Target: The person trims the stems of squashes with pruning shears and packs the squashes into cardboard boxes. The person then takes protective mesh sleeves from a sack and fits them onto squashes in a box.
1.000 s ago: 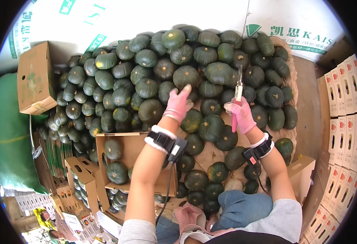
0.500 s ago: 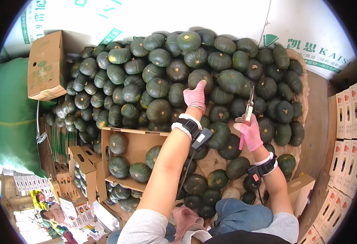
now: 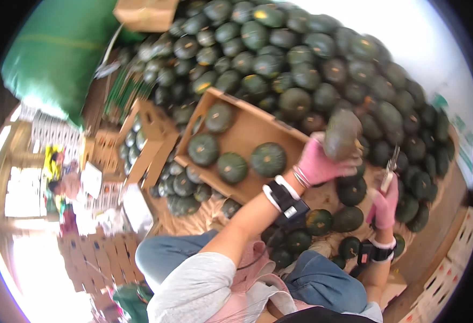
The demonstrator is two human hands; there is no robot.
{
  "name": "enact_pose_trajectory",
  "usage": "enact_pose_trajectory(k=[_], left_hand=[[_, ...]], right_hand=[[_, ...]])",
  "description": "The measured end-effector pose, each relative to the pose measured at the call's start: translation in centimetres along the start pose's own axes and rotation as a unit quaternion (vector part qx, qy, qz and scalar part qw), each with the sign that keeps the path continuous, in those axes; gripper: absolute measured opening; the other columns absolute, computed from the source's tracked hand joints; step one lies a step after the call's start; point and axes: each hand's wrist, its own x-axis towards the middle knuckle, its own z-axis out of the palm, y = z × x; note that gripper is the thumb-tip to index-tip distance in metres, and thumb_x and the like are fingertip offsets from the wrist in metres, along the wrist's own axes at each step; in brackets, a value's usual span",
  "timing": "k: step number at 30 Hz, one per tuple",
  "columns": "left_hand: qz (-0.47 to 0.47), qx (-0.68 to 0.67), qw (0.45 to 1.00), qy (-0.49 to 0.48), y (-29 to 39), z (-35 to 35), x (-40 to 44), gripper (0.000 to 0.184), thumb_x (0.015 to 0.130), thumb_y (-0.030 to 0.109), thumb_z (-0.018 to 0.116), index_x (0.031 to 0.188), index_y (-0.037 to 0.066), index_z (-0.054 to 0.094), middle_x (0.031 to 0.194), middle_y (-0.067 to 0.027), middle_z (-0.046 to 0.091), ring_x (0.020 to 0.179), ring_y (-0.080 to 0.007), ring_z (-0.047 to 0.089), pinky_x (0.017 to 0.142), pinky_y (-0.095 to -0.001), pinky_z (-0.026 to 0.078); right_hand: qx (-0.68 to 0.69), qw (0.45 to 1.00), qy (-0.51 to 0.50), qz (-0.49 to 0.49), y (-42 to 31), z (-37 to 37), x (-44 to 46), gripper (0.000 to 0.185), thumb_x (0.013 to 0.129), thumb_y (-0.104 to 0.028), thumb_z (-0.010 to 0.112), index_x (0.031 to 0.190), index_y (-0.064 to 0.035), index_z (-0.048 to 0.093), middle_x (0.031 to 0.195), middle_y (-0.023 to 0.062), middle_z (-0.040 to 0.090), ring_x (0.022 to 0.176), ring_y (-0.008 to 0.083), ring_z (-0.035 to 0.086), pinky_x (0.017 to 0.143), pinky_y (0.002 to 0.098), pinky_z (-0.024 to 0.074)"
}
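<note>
My left hand [image 3: 322, 160], in a pink glove, is wrapped round a dark green pumpkin [image 3: 343, 133] and holds it off the pile, just right of an open cardboard box [image 3: 242, 126]. Inside that box lie several pumpkins, among them one [image 3: 269, 159] near my left wrist. On the right, my gloved right hand [image 3: 383, 202] grips a pair of pruning shears [image 3: 391, 168], blades pointing up. Behind both hands spreads a big heap of green pumpkins [image 3: 301, 59]. The image is somewhat blurred by motion.
A smaller carton [image 3: 147, 134] with pumpkins stands left of the open box. A green sack [image 3: 59, 54] and a closed carton [image 3: 146, 13] are at the upper left. Stacked white cartons [image 3: 446, 274] line the lower right. People are at the far left.
My left hand has lifted a pumpkin from the pile and brought it towards the box. The view has turned left, so the box now shows nearer the middle. My right hand still holds the shears.
</note>
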Motion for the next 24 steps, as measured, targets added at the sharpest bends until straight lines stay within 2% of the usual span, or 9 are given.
enact_pose_trajectory(k=[2, 4, 6, 8, 11, 14, 17, 20, 24], left_hand=[[0.144, 0.018, 0.980, 0.137, -1.6, 0.2, -2.1, 0.058, 0.086, 0.044, 0.048, 0.127, 0.003, 0.048, 0.124, -0.0165, 0.055, 0.118, -0.0319, 0.049, 0.101, -0.0481, 0.039], [0.107, -0.060, 0.983, 0.139, -2.9, 1.8, -4.3, 0.067, 0.087, 0.057, 0.045, 0.129, 0.005, 0.047, 0.127, -0.0131, 0.054, 0.119, -0.0314, 0.049, 0.103, -0.0477, 0.037], [0.083, -0.062, 0.984, 0.142, -3.6, 2.4, -6.2, 0.076, 0.082, 0.071, 0.039, 0.135, 0.015, 0.044, 0.137, -0.0082, 0.045, 0.123, -0.0308, 0.045, 0.102, -0.0579, 0.033], [0.138, -0.103, 0.963, 0.206, -4.2, 3.5, -7.4, 0.082, 0.079, 0.075, 0.038, 0.137, 0.017, 0.041, 0.141, -0.0089, 0.040, 0.127, -0.0324, 0.041, 0.102, -0.0617, 0.030], [0.188, -0.074, 0.967, 0.152, -3.6, 2.6, -8.7, 0.082, 0.082, 0.073, 0.035, 0.138, 0.014, 0.040, 0.141, -0.0126, 0.039, 0.130, -0.0328, 0.037, 0.107, -0.0560, 0.028], [0.180, -0.011, 0.957, 0.226, -2.9, 3.3, -9.3, 0.085, 0.079, 0.076, 0.036, 0.140, 0.016, 0.037, 0.143, -0.0114, 0.036, 0.132, -0.0350, 0.033, 0.106, -0.0590, 0.025], [0.186, 0.008, 0.961, 0.204, -3.0, 3.2, -10.0, 0.085, 0.080, 0.075, 0.034, 0.140, 0.015, 0.036, 0.143, -0.0125, 0.036, 0.132, -0.0349, 0.034, 0.106, -0.0593, 0.025], [0.203, 0.038, 0.961, 0.184, -3.1, 3.2, -10.5, 0.085, 0.082, 0.074, 0.034, 0.140, 0.012, 0.037, 0.143, -0.0134, 0.037, 0.131, -0.0347, 0.035, 0.107, -0.0568, 0.026], [0.179, 0.177, 0.947, 0.201, -2.3, 3.5, -11.4, 0.089, 0.081, 0.072, 0.040, 0.140, 0.006, 0.034, 0.141, -0.0146, 0.038, 0.130, -0.0316, 0.038, 0.108, -0.0486, 0.029]], right_hand=[[-0.088, 0.995, -0.042, -0.026, -1.1, 0.8, -0.6, 0.065, 0.067, -0.011, 0.068, 0.126, -0.0018, 0.041, 0.105, 0.0043, 0.052, 0.088, 0.0133, 0.053, 0.080, 0.0267, 0.0449], [-0.113, 0.987, -0.053, -0.101, -2.7, 2.3, -0.6, 0.065, 0.063, -0.013, 0.072, 0.122, 0.0000, 0.046, 0.109, 0.0076, 0.056, 0.102, 0.0181, 0.054, 0.090, 0.0330, 0.0432], [-0.218, 0.969, -0.011, -0.120, -4.4, 3.8, -1.5, 0.063, 0.060, -0.017, 0.073, 0.116, 0.0003, 0.050, 0.104, 0.0117, 0.057, 0.098, 0.0255, 0.055, 0.090, 0.0369, 0.0426], [-0.375, 0.906, -0.018, -0.196, -6.3, 4.3, -1.8, 0.060, 0.057, -0.022, 0.074, 0.109, -0.0007, 0.052, 0.098, 0.0149, 0.056, 0.093, 0.0328, 0.053, 0.086, 0.0401, 0.0412], [-0.451, 0.849, -0.007, -0.274, -6.1, 5.2, -1.7, 0.059, 0.055, -0.026, 0.075, 0.104, -0.0021, 0.052, 0.090, 0.0128, 0.054, 0.088, 0.0323, 0.051, 0.083, 0.0409, 0.0376], [-0.473, 0.837, -0.041, -0.274, -6.3, 6.0, -1.6, 0.065, 0.054, -0.027, 0.075, 0.108, -0.0005, 0.049, 0.092, 0.0126, 0.053, 0.092, 0.0325, 0.051, 0.085, 0.0421, 0.0368], [-0.490, 0.832, -0.053, -0.255, -6.4, 6.7, -1.6, 0.067, 0.052, -0.026, 0.075, 0.109, 0.0004, 0.049, 0.094, 0.0126, 0.054, 0.094, 0.0323, 0.051, 0.087, 0.0422, 0.0375], [-0.519, 0.810, -0.045, -0.268, -6.7, 6.8, -1.6, 0.068, 0.051, -0.023, 0.074, 0.110, 0.0008, 0.049, 0.095, 0.0126, 0.054, 0.094, 0.0323, 0.052, 0.089, 0.0431, 0.0387], [-0.515, 0.799, -0.080, -0.299, -7.1, 5.7, -1.0, 0.069, 0.049, -0.019, 0.074, 0.110, 0.0012, 0.050, 0.095, 0.0137, 0.055, 0.094, 0.0333, 0.052, 0.089, 0.0435, 0.0404]])
